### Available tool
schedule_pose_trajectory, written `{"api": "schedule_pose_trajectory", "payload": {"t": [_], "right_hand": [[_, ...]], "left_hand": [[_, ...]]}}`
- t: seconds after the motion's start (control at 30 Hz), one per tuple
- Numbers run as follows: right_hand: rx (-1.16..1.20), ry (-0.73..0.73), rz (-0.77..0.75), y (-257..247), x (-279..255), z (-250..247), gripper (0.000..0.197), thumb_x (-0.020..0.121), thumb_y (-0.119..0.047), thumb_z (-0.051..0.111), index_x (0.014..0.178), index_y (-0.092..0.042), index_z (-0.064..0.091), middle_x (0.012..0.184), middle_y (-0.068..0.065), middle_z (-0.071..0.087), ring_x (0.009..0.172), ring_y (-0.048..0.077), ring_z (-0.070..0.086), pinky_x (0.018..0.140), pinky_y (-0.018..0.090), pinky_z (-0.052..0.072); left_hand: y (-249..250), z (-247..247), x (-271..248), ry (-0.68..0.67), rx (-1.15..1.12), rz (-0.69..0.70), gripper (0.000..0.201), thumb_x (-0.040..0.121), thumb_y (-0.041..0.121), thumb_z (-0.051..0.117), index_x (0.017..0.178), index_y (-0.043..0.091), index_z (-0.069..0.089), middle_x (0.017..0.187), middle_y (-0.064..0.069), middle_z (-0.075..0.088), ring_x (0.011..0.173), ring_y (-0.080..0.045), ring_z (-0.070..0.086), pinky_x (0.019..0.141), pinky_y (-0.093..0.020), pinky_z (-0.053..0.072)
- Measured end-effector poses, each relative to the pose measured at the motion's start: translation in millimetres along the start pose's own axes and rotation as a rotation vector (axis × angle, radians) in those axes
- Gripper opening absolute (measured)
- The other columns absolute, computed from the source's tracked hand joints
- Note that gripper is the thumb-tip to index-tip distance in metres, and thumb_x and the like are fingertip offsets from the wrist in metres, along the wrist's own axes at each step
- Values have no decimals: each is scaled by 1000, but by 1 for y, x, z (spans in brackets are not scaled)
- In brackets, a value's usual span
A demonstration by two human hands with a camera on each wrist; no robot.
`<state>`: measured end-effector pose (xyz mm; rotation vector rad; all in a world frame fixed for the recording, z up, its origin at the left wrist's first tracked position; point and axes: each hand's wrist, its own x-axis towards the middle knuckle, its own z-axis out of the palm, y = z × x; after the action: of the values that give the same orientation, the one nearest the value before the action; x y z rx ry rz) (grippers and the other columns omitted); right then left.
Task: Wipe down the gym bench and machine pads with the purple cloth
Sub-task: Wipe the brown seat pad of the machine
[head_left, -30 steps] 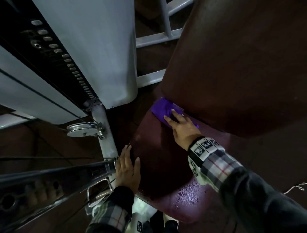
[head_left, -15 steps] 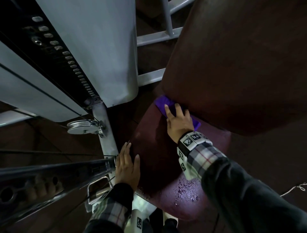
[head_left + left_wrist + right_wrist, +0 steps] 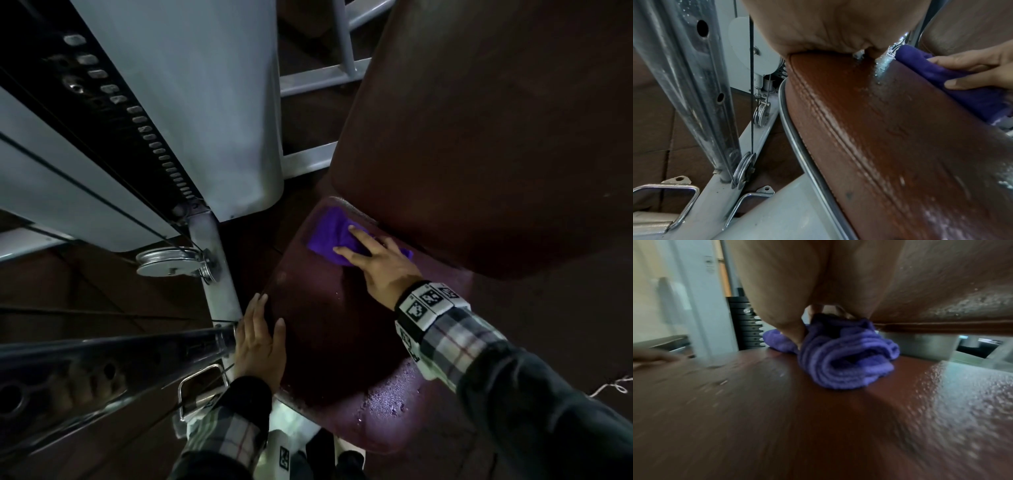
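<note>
A purple cloth [image 3: 327,236] lies bunched on the dark red seat pad [image 3: 325,329], close to the seam under the big back pad [image 3: 479,137]. My right hand [image 3: 363,251] presses it down with straight fingers. In the left wrist view the cloth [image 3: 962,92] sits under the right hand [image 3: 972,68] at the far end of the wet seat pad [image 3: 879,129]. The right wrist view shows the folded cloth [image 3: 849,363] beneath the palm. My left hand [image 3: 262,329] rests flat on the seat's left edge, holding nothing.
Droplets [image 3: 387,397] glisten on the seat's near end. To the left stand a white shroud [image 3: 205,102], the weight stack [image 3: 147,130], a steel pulley [image 3: 171,263] and a chrome bar [image 3: 102,359]. Grey frame tubes [image 3: 308,82] cross behind the seat.
The right hand has slid the cloth a little along the seam by the back pad, away and then back. The left hand has stayed where it was.
</note>
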<state>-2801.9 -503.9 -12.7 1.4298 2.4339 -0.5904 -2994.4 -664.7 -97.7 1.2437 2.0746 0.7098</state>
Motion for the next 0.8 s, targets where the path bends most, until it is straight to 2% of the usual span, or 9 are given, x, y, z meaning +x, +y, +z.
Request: {"api": "schedule_pose_trajectory", "payload": {"t": [0.07, 0.2, 0.27, 0.4, 0.53, 0.67, 0.8], "right_hand": [[24, 22, 82, -1, 10, -5, 72, 87, -6, 39, 142, -50, 22, 157, -14, -4, 133, 37, 20, 111, 37, 28], [19, -42, 130, -19, 36, -11, 72, 89, -7, 37, 145, -46, 14, 157, -9, -10, 137, 42, 11, 116, 40, 17], [18, -66, 94, -29, 41, -9, 75, 88, -5, 37, 145, -46, 13, 157, -9, -11, 138, 42, 7, 117, 41, 16], [-7, -63, -71, -29, 27, 3, 80, 84, 1, 38, 144, -47, 16, 157, -11, -8, 137, 40, 13, 115, 37, 19], [33, -21, -151, -5, -2, 12, 79, 83, 3, 38, 142, -47, 25, 156, -16, 4, 135, 34, 20, 113, 37, 24], [12, 8, -14, 20, -7, 11, 80, 81, 2, 40, 142, -48, 25, 156, -17, 5, 136, 33, 22, 114, 36, 24], [49, 34, 88, 16, 18, 3, 79, 81, 2, 40, 144, -44, 24, 158, -10, 5, 137, 35, 24, 116, 36, 20]], "left_hand": [[0, 0, 0, -5, 4, 2, 74, 85, 55, 22, 147, 16, 31, 153, -2, 32, 141, -20, 30, 117, -40, 13], [0, 0, 0, -24, -5, -4, 75, 84, 58, 20, 149, 20, 28, 155, 1, 27, 143, -16, 25, 116, -33, 8], [0, 0, -1, -12, -13, -4, 75, 84, 57, 21, 148, 19, 29, 155, 0, 28, 143, -17, 25, 117, -35, 10], [0, 0, -1, -11, -11, 2, 74, 85, 56, 22, 148, 17, 30, 155, -2, 30, 142, -18, 27, 117, -37, 12], [2, -1, -1, -2, -13, 3, 75, 84, 55, 23, 147, 17, 31, 155, -1, 30, 141, -18, 28, 117, -39, 13], [2, -2, -1, -11, -14, 8, 74, 85, 56, 22, 147, 17, 31, 155, 0, 29, 141, -16, 26, 118, -41, 15], [1, -2, 0, 1, -11, 10, 74, 85, 55, 22, 147, 17, 32, 154, -2, 30, 141, -18, 27, 118, -40, 15]]}}
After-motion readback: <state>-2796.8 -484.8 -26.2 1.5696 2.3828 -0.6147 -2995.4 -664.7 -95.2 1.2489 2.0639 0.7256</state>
